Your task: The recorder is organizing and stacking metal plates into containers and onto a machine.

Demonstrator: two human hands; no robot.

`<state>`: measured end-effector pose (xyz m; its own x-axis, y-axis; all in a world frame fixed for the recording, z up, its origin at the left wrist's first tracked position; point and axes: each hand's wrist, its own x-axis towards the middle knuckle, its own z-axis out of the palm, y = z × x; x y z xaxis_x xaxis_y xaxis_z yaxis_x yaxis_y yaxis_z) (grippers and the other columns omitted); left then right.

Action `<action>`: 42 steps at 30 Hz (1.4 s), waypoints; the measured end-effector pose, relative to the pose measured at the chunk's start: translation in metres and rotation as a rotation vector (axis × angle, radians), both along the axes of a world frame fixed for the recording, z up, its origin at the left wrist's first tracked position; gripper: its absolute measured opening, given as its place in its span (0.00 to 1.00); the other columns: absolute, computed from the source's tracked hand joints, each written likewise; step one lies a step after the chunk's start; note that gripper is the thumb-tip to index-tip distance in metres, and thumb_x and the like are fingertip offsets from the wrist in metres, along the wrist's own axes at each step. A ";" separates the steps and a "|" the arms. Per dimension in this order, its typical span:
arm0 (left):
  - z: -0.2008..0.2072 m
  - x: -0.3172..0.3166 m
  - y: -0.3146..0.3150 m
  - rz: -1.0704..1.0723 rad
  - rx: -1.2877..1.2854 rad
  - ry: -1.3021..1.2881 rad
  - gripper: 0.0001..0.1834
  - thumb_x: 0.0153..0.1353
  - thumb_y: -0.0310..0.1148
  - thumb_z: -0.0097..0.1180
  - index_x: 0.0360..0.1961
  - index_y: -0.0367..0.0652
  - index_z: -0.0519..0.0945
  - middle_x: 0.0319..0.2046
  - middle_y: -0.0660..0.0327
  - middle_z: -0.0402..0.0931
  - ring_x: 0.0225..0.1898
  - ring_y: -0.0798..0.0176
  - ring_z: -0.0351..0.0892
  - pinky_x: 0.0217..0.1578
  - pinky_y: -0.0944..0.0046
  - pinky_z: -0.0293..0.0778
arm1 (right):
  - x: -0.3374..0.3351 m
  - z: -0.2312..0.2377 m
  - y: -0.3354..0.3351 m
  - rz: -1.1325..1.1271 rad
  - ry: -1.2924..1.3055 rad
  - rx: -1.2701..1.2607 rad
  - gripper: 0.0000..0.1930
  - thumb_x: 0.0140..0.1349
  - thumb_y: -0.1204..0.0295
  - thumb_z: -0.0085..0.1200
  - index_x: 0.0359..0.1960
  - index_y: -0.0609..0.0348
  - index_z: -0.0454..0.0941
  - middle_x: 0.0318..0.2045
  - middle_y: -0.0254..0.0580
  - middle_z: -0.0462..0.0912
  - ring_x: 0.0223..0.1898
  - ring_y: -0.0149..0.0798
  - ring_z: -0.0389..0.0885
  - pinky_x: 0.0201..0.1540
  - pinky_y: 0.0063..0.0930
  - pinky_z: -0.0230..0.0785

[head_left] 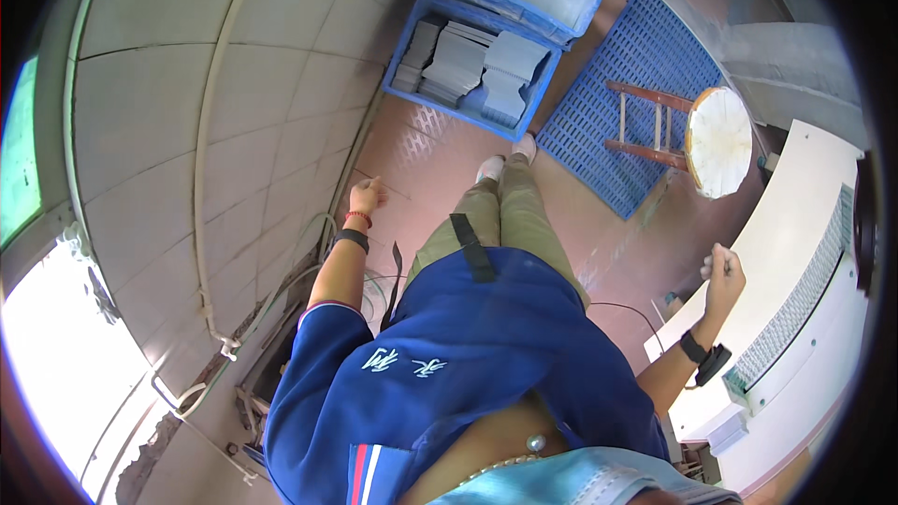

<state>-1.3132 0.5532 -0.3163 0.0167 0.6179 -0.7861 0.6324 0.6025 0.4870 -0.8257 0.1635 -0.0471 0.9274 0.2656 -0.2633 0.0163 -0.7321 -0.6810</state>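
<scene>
Your left hand (368, 194): loosely fisted, seemingly empty. Your right hand (724, 278): likewise, near the white machine (790, 215). Nearer crate (441, 108), grey pieces (456, 61) inside: ahead, between hands. Advisable: square your feet, uncurl fingers before reaching.

A stool (720, 142) with a round, pale seat and reddish-brown legs stands on a blue slatted mat (585, 122). At the left, a wall (140, 112) of large pale tiles carries thin pipes (199, 178). Near the left rim shines a very bright area (61, 346), perhaps a window, and above it appears a green patch (21, 154).
</scene>
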 end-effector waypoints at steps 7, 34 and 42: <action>0.018 0.026 0.013 0.055 -0.012 -0.037 0.16 0.60 0.38 0.50 0.35 0.32 0.76 0.27 0.55 0.78 0.24 0.62 0.79 0.24 0.67 0.76 | 0.055 -0.053 0.094 0.139 0.163 0.015 0.10 0.59 0.67 0.54 0.30 0.63 0.77 0.19 0.34 0.76 0.18 0.23 0.71 0.21 0.15 0.62; -0.005 -0.068 0.148 0.007 -0.319 0.115 0.15 0.59 0.38 0.51 0.35 0.34 0.77 0.28 0.55 0.78 0.25 0.63 0.79 0.26 0.67 0.77 | 0.053 -0.459 0.735 0.292 0.427 -0.077 0.34 0.41 0.51 0.66 0.39 0.72 0.74 0.35 0.56 0.79 0.43 0.61 0.76 0.45 0.39 0.68; 0.018 -0.081 0.117 0.382 -0.434 0.154 0.15 0.59 0.39 0.51 0.37 0.36 0.75 0.28 0.55 0.78 0.26 0.62 0.80 0.26 0.66 0.77 | 0.052 -0.486 0.772 0.179 0.442 -0.214 0.45 0.39 0.54 0.67 0.52 0.73 0.56 0.49 0.65 0.69 0.54 0.56 0.68 0.54 0.35 0.64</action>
